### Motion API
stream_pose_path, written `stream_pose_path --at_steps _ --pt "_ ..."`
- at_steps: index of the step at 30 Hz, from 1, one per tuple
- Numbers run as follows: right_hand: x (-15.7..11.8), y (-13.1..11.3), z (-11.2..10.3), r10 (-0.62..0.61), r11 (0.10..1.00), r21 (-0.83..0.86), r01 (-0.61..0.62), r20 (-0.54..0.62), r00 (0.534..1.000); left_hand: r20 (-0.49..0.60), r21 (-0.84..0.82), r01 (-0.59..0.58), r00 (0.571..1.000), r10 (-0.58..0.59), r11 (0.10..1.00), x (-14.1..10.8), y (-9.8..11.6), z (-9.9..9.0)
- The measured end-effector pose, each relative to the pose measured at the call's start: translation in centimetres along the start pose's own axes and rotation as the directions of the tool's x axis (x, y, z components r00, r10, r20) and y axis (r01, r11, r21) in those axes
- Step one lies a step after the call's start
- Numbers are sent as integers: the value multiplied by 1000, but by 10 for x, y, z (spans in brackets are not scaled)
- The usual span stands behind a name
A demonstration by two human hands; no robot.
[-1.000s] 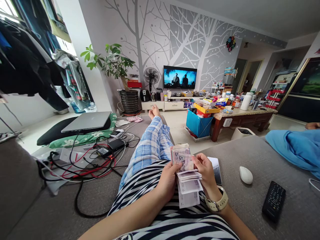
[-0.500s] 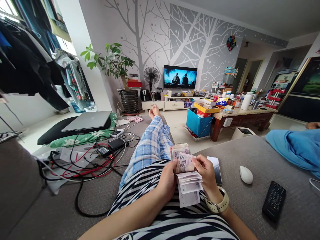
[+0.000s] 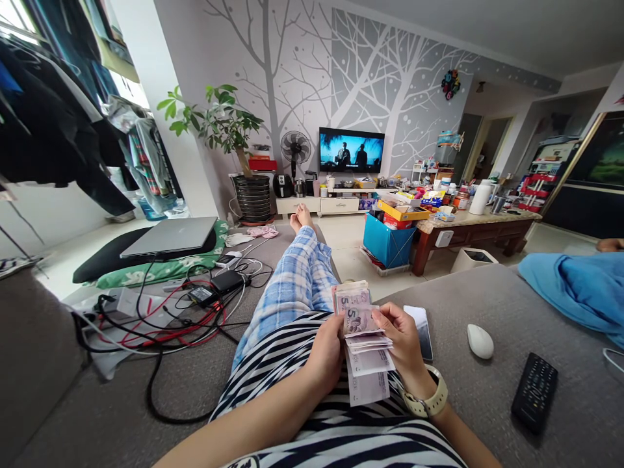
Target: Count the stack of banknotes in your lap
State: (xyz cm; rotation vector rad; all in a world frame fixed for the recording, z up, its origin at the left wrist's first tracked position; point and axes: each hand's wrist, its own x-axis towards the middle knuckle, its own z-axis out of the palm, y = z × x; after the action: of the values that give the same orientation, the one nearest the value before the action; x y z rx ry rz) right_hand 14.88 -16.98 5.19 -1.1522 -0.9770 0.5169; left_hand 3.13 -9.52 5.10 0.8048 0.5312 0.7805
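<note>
A stack of banknotes (image 3: 355, 300) is gripped at its left edge by my left hand (image 3: 325, 354), thumb on top. Several purplish notes marked 5 lie on the front of it, and some hang folded down toward my lap, their lower ends (image 3: 369, 387) loose. My right hand (image 3: 400, 338), a cream watch on its wrist, pinches the right edge of the front 5 note between thumb and fingers. Under the stack are my striped top and plaid trousers. Just right of my right hand a phone (image 3: 420, 328) lies on the grey sofa.
On the sofa at right are a white mouse (image 3: 480, 341), a black remote control (image 3: 535, 391) and blue cloth (image 3: 580, 286). Tangled cables (image 3: 190, 312) and a laptop (image 3: 170, 235) on a green cushion lie at left. A cluttered table (image 3: 487, 224) stands beyond.
My right hand has drawn the front note slightly down and left, so it lies flatter over the folded notes. The left hand has barely moved.
</note>
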Motion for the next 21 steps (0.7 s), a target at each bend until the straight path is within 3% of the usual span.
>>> stream_pose_path --at_steps 21 --pt "-1 -2 0 8 1000 -7 -8 5 1000 37 49 -12 999 10 999 -2 1 2"
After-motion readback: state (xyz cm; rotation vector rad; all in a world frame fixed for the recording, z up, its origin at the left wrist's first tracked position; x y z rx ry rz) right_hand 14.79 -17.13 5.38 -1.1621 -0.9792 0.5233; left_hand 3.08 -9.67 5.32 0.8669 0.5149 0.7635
